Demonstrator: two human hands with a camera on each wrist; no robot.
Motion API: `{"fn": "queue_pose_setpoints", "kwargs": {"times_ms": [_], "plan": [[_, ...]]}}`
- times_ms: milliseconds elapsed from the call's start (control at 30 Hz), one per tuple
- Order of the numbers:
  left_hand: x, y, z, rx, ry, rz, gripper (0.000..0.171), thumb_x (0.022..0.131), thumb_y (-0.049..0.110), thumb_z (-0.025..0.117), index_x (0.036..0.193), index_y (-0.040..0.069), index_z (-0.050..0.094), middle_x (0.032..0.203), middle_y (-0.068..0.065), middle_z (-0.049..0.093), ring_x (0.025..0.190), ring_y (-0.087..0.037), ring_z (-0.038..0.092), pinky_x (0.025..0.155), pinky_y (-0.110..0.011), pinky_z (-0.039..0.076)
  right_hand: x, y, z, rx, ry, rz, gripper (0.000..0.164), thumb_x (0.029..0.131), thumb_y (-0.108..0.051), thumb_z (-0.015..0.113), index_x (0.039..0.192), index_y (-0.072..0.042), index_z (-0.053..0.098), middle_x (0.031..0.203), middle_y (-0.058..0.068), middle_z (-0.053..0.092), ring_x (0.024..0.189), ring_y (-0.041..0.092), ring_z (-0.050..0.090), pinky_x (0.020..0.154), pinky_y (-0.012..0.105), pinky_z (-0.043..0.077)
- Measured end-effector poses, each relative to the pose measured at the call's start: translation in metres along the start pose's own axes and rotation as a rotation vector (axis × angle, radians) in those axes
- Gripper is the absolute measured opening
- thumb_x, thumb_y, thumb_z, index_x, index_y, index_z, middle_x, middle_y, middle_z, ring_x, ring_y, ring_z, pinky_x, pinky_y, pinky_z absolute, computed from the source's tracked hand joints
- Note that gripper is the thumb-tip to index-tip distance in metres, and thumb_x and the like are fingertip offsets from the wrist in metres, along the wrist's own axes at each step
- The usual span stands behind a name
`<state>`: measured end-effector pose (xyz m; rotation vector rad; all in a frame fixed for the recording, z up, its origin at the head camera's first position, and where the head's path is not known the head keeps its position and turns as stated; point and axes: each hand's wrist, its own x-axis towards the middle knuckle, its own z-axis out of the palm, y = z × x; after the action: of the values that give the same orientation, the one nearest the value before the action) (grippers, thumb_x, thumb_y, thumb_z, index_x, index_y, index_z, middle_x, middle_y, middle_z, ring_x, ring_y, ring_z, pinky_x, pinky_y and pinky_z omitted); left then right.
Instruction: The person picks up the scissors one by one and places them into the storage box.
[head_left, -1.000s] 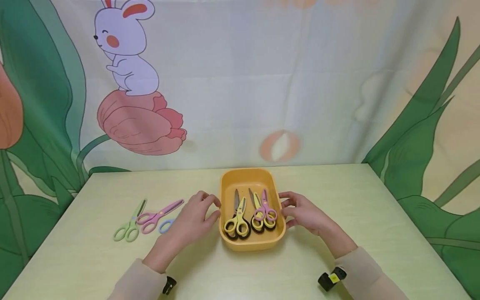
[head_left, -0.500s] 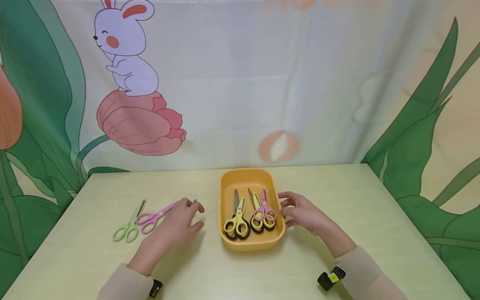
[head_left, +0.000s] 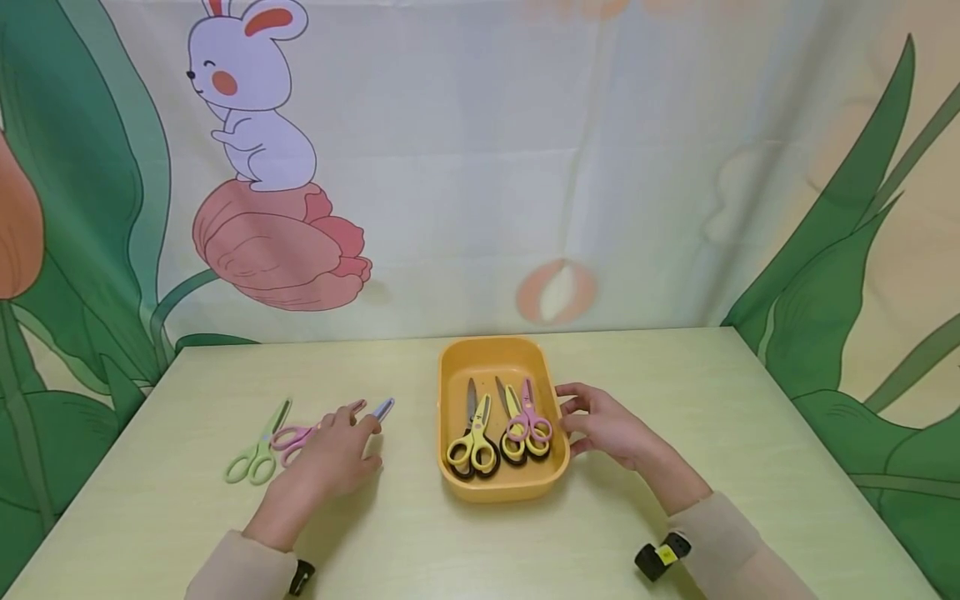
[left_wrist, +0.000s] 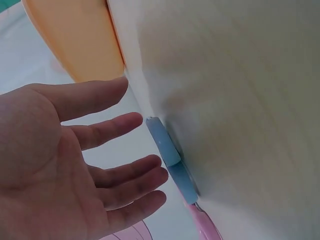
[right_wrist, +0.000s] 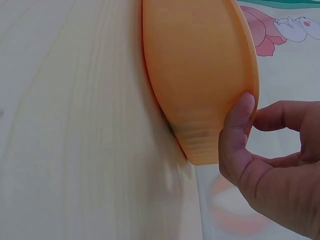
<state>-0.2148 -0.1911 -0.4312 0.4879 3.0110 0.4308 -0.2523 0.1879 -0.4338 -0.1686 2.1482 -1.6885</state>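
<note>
In the head view my left hand (head_left: 330, 454) hovers over the scissors on the left of the table, its fingers relaxed and holding nothing. Blue scissors (head_left: 384, 408) lie under its fingertips, their handles hidden by the hand. Pink scissors (head_left: 292, 435) are partly covered by it, and green scissors (head_left: 258, 450) lie further left. The left wrist view shows the spread fingers beside the blue scissors (left_wrist: 164, 142). My right hand (head_left: 611, 429) holds the right rim of a yellow plastic tray (head_left: 495, 493), thumb against its outer wall in the right wrist view.
Inside the tray lie several scissors: yellow scissors (head_left: 480, 442) over a black-handled pair on the left, and pink scissors (head_left: 529, 421) over others on the right. A printed curtain (head_left: 450, 167) hangs behind the pale table (head_left: 480, 550).
My left hand has moved left from beside the tray to over the blue and pink scissors, baring the blue tips. My right hand and the tray stay in place.
</note>
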Motion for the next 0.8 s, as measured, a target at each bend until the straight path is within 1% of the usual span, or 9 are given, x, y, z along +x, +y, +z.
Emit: {"fn": "queue_pose_setpoints", "kwargs": {"times_ms": [133, 233, 400, 467, 533, 600, 667, 767, 800], "plan": [[0.0007, -0.0017, -0.0009, -0.007, -0.028, 0.0, 0.032, 0.089, 0.018, 0.079, 0.115, 0.007, 0.064, 0.141, -0.037, 0.046, 0.133, -0.054, 0.042, 0.097, -0.065, 0.045, -0.0001, -0.0002, 0.0001, -0.003, 0.003, 0.001, 0.058, 0.097, 0.001, 0.057, 0.15, 0.006, 0.035, 0.123, 0.024, 0.048, 0.097, 0.029, 0.062, 0.072, 0.039, 0.061], [0.0002, -0.0016, -0.0023, -0.016, -0.051, -0.009, 0.033, 0.088, 0.018, 0.08, 0.116, 0.007, 0.065, 0.14, -0.036, 0.047, 0.134, -0.053, 0.041, 0.094, -0.064, 0.047, -0.0002, -0.0005, 0.0005, -0.01, 0.007, 0.004, 0.058, 0.097, 0.0, 0.058, 0.15, 0.006, 0.036, 0.123, 0.023, 0.049, 0.097, 0.029, 0.062, 0.073, 0.039, 0.061], [-0.0003, -0.0009, -0.0038, -0.019, -0.063, 0.001, 0.034, 0.088, 0.018, 0.08, 0.116, 0.007, 0.064, 0.144, -0.038, 0.043, 0.137, -0.053, 0.038, 0.092, -0.064, 0.048, -0.0007, -0.0013, 0.0005, -0.012, 0.008, 0.003, 0.059, 0.097, 0.0, 0.058, 0.151, 0.006, 0.036, 0.123, 0.023, 0.048, 0.097, 0.029, 0.062, 0.073, 0.039, 0.061], [-0.0007, -0.0008, -0.0033, -0.021, -0.064, 0.007, 0.033, 0.088, 0.017, 0.081, 0.116, 0.007, 0.064, 0.143, -0.038, 0.044, 0.133, -0.052, 0.041, 0.09, -0.063, 0.049, -0.001, -0.0016, 0.0005, -0.012, 0.009, 0.004, 0.058, 0.097, 0.0, 0.057, 0.151, 0.006, 0.036, 0.123, 0.023, 0.048, 0.097, 0.029, 0.062, 0.073, 0.039, 0.061], [-0.0009, -0.0006, -0.0027, -0.032, -0.067, 0.004, 0.033, 0.088, 0.016, 0.081, 0.116, 0.007, 0.064, 0.137, -0.036, 0.048, 0.126, -0.049, 0.047, 0.087, -0.06, 0.05, -0.0012, -0.0016, 0.0006, -0.015, 0.01, 0.006, 0.058, 0.097, 0.0, 0.057, 0.151, 0.006, 0.035, 0.123, 0.023, 0.048, 0.097, 0.029, 0.062, 0.073, 0.039, 0.061], [-0.001, -0.0005, -0.0019, -0.039, -0.066, 0.005, 0.034, 0.089, 0.016, 0.08, 0.117, 0.007, 0.064, 0.136, -0.035, 0.048, 0.125, -0.05, 0.046, 0.086, -0.06, 0.05, -0.0012, -0.0017, 0.0007, -0.017, 0.012, 0.008, 0.058, 0.097, 0.0, 0.058, 0.151, 0.006, 0.036, 0.123, 0.023, 0.048, 0.097, 0.029, 0.062, 0.073, 0.039, 0.061], [-0.0013, -0.0004, -0.0011, -0.047, -0.068, -0.001, 0.036, 0.089, 0.017, 0.081, 0.119, 0.006, 0.063, 0.131, -0.033, 0.05, 0.122, -0.048, 0.047, 0.085, -0.059, 0.05, -0.0013, -0.0016, 0.0009, -0.018, 0.014, 0.009, 0.058, 0.097, 0.0, 0.058, 0.15, 0.006, 0.036, 0.122, 0.023, 0.049, 0.097, 0.029, 0.062, 0.073, 0.039, 0.061], [-0.0016, -0.0001, -0.001, -0.043, -0.067, -0.015, 0.04, 0.089, 0.019, 0.081, 0.122, 0.006, 0.062, 0.128, -0.032, 0.05, 0.124, -0.049, 0.044, 0.083, -0.06, 0.051, -0.0012, -0.0016, 0.0008, -0.017, 0.014, 0.009, 0.058, 0.097, 0.0, 0.058, 0.15, 0.005, 0.037, 0.122, 0.023, 0.049, 0.097, 0.029, 0.062, 0.073, 0.039, 0.061], [-0.0018, 0.0002, -0.0013, -0.041, -0.069, -0.022, 0.041, 0.088, 0.019, 0.082, 0.122, 0.006, 0.062, 0.125, -0.03, 0.051, 0.122, -0.048, 0.045, 0.082, -0.06, 0.051, -0.0013, -0.0016, 0.0008, -0.016, 0.014, 0.009, 0.058, 0.097, 0.0, 0.058, 0.15, 0.005, 0.037, 0.122, 0.023, 0.049, 0.097, 0.029, 0.062, 0.073, 0.039, 0.061]]}}
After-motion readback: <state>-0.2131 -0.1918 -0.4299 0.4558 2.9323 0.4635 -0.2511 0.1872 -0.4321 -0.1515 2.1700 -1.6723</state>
